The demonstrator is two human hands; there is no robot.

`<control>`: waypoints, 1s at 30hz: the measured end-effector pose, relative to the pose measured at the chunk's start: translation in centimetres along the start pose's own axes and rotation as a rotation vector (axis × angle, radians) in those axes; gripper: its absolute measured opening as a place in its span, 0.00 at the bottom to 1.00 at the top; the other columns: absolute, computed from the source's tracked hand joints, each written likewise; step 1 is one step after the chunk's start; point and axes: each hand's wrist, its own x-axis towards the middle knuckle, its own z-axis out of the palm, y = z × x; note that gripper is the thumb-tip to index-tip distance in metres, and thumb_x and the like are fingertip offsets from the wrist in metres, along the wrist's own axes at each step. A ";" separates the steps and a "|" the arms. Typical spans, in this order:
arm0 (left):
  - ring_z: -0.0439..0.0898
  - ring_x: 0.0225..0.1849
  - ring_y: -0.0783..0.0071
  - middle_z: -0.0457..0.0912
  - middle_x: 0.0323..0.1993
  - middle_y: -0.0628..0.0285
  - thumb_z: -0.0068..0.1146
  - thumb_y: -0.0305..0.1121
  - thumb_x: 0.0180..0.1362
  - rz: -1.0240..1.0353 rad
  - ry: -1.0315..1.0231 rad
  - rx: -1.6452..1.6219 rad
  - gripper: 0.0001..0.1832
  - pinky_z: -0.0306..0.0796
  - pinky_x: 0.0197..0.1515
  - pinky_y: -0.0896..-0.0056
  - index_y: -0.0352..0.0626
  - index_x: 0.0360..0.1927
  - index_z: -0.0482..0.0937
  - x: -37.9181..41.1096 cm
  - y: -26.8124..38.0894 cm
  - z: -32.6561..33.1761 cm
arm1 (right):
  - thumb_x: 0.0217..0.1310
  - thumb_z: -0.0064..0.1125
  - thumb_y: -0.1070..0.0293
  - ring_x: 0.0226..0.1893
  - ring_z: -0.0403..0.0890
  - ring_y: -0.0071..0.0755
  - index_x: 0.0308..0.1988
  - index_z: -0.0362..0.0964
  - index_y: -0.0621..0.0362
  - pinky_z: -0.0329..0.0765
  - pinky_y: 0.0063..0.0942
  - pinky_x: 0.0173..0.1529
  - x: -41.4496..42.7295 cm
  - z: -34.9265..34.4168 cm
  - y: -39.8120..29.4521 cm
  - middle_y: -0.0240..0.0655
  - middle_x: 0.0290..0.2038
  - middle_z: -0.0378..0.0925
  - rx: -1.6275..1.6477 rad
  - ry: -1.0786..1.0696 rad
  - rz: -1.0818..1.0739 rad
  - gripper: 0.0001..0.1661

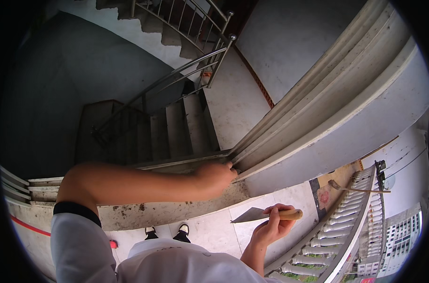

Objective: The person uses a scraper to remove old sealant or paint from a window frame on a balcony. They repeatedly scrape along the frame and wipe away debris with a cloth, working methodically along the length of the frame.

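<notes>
My left arm reaches across a window sill [136, 214] speckled with dark dirt. At the corner where the lower track meets the upright window frame [306, 109], my left hand [216, 178] has its fingers curled against the frame. Its fingertips are partly hidden, and whether they pinch something small I cannot tell. Lower right, my right hand [272, 226] grips a putty knife by its wooden handle [290, 214]. The knife's flat metal blade [249, 215] points left, apart from the sill, above the tiled floor.
Beyond the window opening, stairs [168, 131] with a metal handrail [172, 72] descend. A white balustrade [336, 226] runs along the right, with a long-handled tool [359, 189] by it. A red object [113, 244] lies on the floor near my shoes [183, 229].
</notes>
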 end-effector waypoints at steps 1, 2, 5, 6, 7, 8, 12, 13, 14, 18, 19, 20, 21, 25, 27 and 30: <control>0.77 0.33 0.56 0.73 0.33 0.53 0.50 0.27 0.50 0.010 0.012 -0.028 0.10 0.71 0.31 0.58 0.41 0.36 0.77 -0.1 -0.3 0.0 | 0.51 0.49 0.83 0.22 0.69 0.24 0.40 0.59 0.61 0.69 0.21 0.30 0.0 0.1 0.0 0.37 0.28 0.70 0.004 0.002 0.005 0.15; 0.77 0.33 0.55 0.73 0.32 0.53 0.51 0.27 0.49 0.019 0.024 -0.057 0.09 0.71 0.31 0.57 0.41 0.35 0.77 -0.1 -0.6 0.1 | 0.51 0.49 0.83 0.22 0.69 0.24 0.40 0.59 0.61 0.69 0.21 0.30 0.0 0.1 0.0 0.37 0.28 0.70 0.007 0.004 0.010 0.15; 0.77 0.33 0.55 0.73 0.31 0.54 0.51 0.27 0.48 0.056 0.021 -0.037 0.08 0.71 0.32 0.57 0.42 0.34 0.77 0.0 -0.9 -0.2 | 0.53 0.49 0.81 0.23 0.69 0.24 0.38 0.62 0.62 0.69 0.20 0.28 0.0 0.5 0.1 0.36 0.29 0.69 -0.003 -0.012 -0.009 0.11; 0.77 0.34 0.55 0.73 0.31 0.55 0.52 0.28 0.48 0.067 0.015 -0.012 0.08 0.71 0.31 0.57 0.43 0.34 0.77 -0.1 -1.0 -0.1 | 0.52 0.49 0.82 0.23 0.69 0.24 0.39 0.61 0.62 0.69 0.20 0.28 0.0 0.5 0.1 0.36 0.29 0.69 0.004 -0.014 0.005 0.12; 0.78 0.33 0.56 0.73 0.31 0.55 0.52 0.28 0.48 0.073 0.012 0.046 0.08 0.71 0.30 0.58 0.42 0.34 0.77 0.0 -1.1 0.0 | 0.52 0.49 0.82 0.23 0.69 0.24 0.40 0.60 0.62 0.69 0.21 0.29 0.0 0.5 0.1 0.37 0.28 0.69 0.011 -0.015 0.018 0.14; 0.78 0.32 0.57 0.73 0.30 0.55 0.52 0.28 0.47 0.078 0.009 0.105 0.09 0.71 0.28 0.58 0.41 0.34 0.78 0.1 -1.2 0.3 | 0.51 0.49 0.83 0.23 0.69 0.25 0.41 0.59 0.61 0.69 0.21 0.29 0.0 0.5 0.1 0.37 0.28 0.70 0.017 -0.017 0.032 0.15; 0.79 0.27 0.61 0.75 0.28 0.54 0.52 0.29 0.46 0.017 0.010 0.276 0.10 0.71 0.22 0.62 0.38 0.33 0.78 0.8 -0.5 0.7 | 0.51 0.49 0.83 0.23 0.69 0.24 0.40 0.59 0.61 0.69 0.21 0.29 0.0 0.5 0.1 0.37 0.28 0.69 0.009 -0.006 0.020 0.14; 0.79 0.26 0.63 0.75 0.27 0.54 0.52 0.29 0.46 0.020 0.025 0.320 0.11 0.71 0.21 0.63 0.37 0.33 0.78 0.9 -0.5 0.7 | 0.50 0.49 0.83 0.23 0.69 0.24 0.39 0.59 0.61 0.69 0.21 0.29 0.0 0.3 0.1 0.37 0.27 0.69 0.003 -0.003 0.015 0.14; 0.79 0.25 0.64 0.75 0.27 0.54 0.51 0.29 0.46 0.066 0.057 0.372 0.11 0.71 0.21 0.64 0.37 0.33 0.78 0.8 -0.6 0.6 | 0.50 0.49 0.83 0.23 0.69 0.24 0.39 0.60 0.61 0.69 0.20 0.29 0.0 0.2 0.1 0.36 0.27 0.69 -0.004 0.001 0.010 0.13; 0.79 0.25 0.66 0.75 0.28 0.56 0.51 0.30 0.46 0.157 0.075 0.489 0.11 0.71 0.20 0.66 0.38 0.32 0.79 1.0 -0.9 0.9 | 0.53 0.48 0.82 0.23 0.69 0.24 0.37 0.61 0.61 0.68 0.21 0.27 -0.1 -0.1 0.0 0.35 0.28 0.69 -0.013 -0.018 -0.015 0.09; 0.79 0.25 0.66 0.75 0.28 0.57 0.51 0.31 0.46 0.161 0.089 0.495 0.11 0.71 0.20 0.67 0.39 0.33 0.79 1.0 -0.9 1.0 | 0.53 0.48 0.82 0.23 0.69 0.24 0.36 0.61 0.61 0.68 0.21 0.27 -0.1 -0.1 0.0 0.35 0.28 0.69 -0.016 -0.022 -0.018 0.09; 0.79 0.25 0.67 0.75 0.29 0.57 0.52 0.31 0.46 0.164 0.103 0.501 0.11 0.71 0.20 0.67 0.39 0.33 0.79 0.9 -0.9 1.1 | 0.51 0.47 0.84 0.23 0.69 0.24 0.39 0.60 0.61 0.69 0.21 0.30 -0.1 -0.1 -0.2 0.36 0.27 0.70 -0.003 -0.014 0.011 0.13; 0.79 0.25 0.67 0.75 0.29 0.57 0.52 0.31 0.46 0.168 0.117 0.508 0.11 0.71 0.20 0.68 0.39 0.33 0.79 0.9 -0.9 1.1 | 0.51 0.47 0.84 0.23 0.68 0.24 0.39 0.60 0.61 0.69 0.21 0.30 -0.2 0.0 -0.3 0.36 0.27 0.70 0.003 -0.012 0.014 0.13; 0.80 0.28 0.67 0.74 0.31 0.57 0.51 0.31 0.48 0.160 0.117 0.478 0.11 0.71 0.22 0.69 0.39 0.34 0.80 0.7 -0.8 0.9 | 0.51 0.48 0.83 0.22 0.69 0.25 0.39 0.60 0.61 0.69 0.21 0.30 -0.3 0.1 -0.4 0.36 0.27 0.70 0.014 -0.017 0.019 0.14; 0.80 0.32 0.66 0.75 0.33 0.55 0.50 0.30 0.49 0.150 0.060 0.433 0.11 0.73 0.24 0.67 0.39 0.35 0.80 0.9 -0.6 0.8 | 0.50 0.48 0.83 0.22 0.69 0.25 0.40 0.61 0.61 0.69 0.21 0.30 -0.4 0.1 -0.3 0.36 0.27 0.70 0.013 -0.023 0.022 0.14; 0.80 0.38 0.61 0.76 0.38 0.50 0.50 0.27 0.50 0.036 -0.116 0.329 0.10 0.76 0.32 0.62 0.37 0.35 0.80 1.6 -0.2 0.0 | 0.50 0.49 0.83 0.22 0.69 0.25 0.40 0.61 0.61 0.69 0.21 0.30 -0.5 0.3 -0.3 0.36 0.27 0.70 0.014 -0.023 0.032 0.14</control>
